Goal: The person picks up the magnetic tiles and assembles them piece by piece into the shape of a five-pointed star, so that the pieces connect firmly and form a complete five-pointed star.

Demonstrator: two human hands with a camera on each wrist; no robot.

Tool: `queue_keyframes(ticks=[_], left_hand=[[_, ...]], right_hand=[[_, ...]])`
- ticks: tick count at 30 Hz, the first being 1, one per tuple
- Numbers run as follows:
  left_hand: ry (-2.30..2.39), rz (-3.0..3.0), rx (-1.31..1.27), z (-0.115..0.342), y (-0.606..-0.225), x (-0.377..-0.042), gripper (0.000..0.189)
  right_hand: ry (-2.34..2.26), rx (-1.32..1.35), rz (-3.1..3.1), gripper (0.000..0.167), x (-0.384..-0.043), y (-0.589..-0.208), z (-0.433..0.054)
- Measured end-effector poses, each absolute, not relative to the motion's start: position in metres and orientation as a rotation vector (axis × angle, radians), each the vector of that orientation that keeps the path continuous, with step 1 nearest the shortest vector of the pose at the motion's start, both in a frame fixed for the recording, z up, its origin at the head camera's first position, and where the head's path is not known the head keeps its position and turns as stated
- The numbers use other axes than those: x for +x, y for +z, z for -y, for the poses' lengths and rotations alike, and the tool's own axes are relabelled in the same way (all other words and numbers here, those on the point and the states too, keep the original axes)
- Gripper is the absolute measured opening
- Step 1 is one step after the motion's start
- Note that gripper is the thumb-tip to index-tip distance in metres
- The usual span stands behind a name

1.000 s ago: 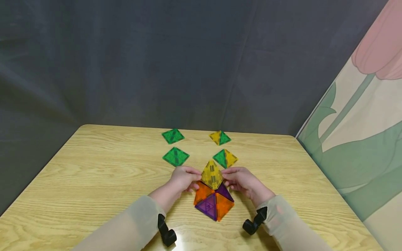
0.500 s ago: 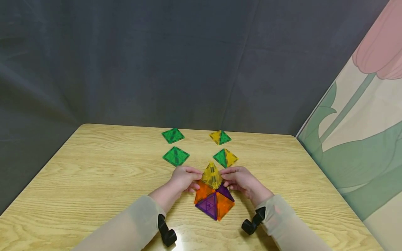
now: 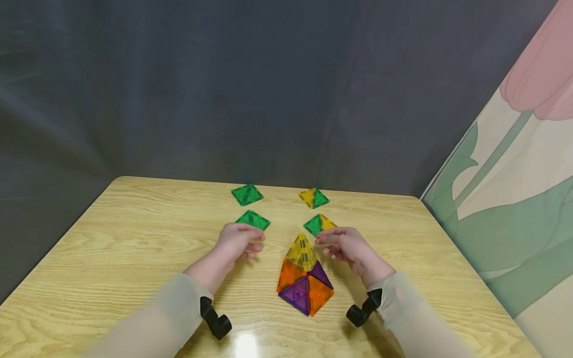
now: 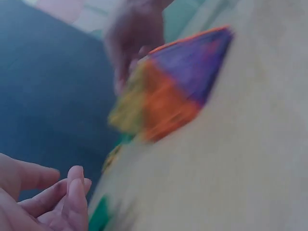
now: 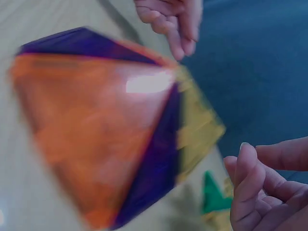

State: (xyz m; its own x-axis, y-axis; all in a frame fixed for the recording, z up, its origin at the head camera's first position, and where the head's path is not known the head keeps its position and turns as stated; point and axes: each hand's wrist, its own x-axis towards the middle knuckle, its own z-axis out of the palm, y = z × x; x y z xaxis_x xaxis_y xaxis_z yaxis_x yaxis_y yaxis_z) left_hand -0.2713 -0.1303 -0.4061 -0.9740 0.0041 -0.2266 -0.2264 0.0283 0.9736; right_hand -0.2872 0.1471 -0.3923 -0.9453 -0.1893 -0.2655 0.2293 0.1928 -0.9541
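A structure of translucent magnetic tiles stands on the table, with orange and purple triangles raised to a peak. Yellow triangular tiles join it at the far side and narrow to a point. My left hand is off to the left of the structure, fingers loosely bent and holding nothing. On the other side, my right hand hovers near the yellow tiles with its thumb and fingers apart from them. The right wrist view shows a gap between those fingers and the yellow tip.
Two green tile pairs lie farther back on the left, one at the rear and one partly behind my left hand. Two yellow-and-green pairs lie back right, the nearer partly covered by my right hand. A dark curtain backs the table.
Both hands have let go of the yellow tiles. My left hand has drawn away to the left, while my right has shifted slightly back and right. The tile structure stays in place.
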Motion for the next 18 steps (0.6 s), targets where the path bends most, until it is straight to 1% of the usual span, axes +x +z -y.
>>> queue_keyframes(ticks=[3,6,9,13,14,17,18], left_hand=[[2.079,-2.192,-0.288,0.157,-0.397,-0.278,0.031],[2.055,-2.234,-0.324,0.175,-0.391,-0.285,0.039],[2.001,-2.234,-0.312,0.182,-0.391,-0.293,0.048],[1.946,-2.211,-0.272,0.18,-0.397,-0.304,0.054],[1.936,-2.204,-0.266,0.178,-0.397,-0.306,0.055],[1.925,-2.188,-0.257,0.172,-0.396,-0.309,0.056],[1.921,-2.182,-0.256,0.17,-0.395,-0.309,0.056]], right_hand=[[-1.784,-0.018,-2.183,0.035,-0.294,-0.375,-0.14],[-1.73,-0.094,-2.185,0.034,-0.305,-0.36,-0.125],[-1.683,-0.138,-2.134,0.036,-0.316,-0.354,-0.105],[-1.657,-0.12,-2.04,0.048,-0.333,-0.359,-0.08],[-1.658,-0.105,-2.03,0.043,-0.337,-0.361,-0.075],[-1.682,-0.055,-2.007,0.018,-0.346,-0.369,-0.065],[-1.689,-0.044,-2.003,0.013,-0.348,-0.371,-0.063]])
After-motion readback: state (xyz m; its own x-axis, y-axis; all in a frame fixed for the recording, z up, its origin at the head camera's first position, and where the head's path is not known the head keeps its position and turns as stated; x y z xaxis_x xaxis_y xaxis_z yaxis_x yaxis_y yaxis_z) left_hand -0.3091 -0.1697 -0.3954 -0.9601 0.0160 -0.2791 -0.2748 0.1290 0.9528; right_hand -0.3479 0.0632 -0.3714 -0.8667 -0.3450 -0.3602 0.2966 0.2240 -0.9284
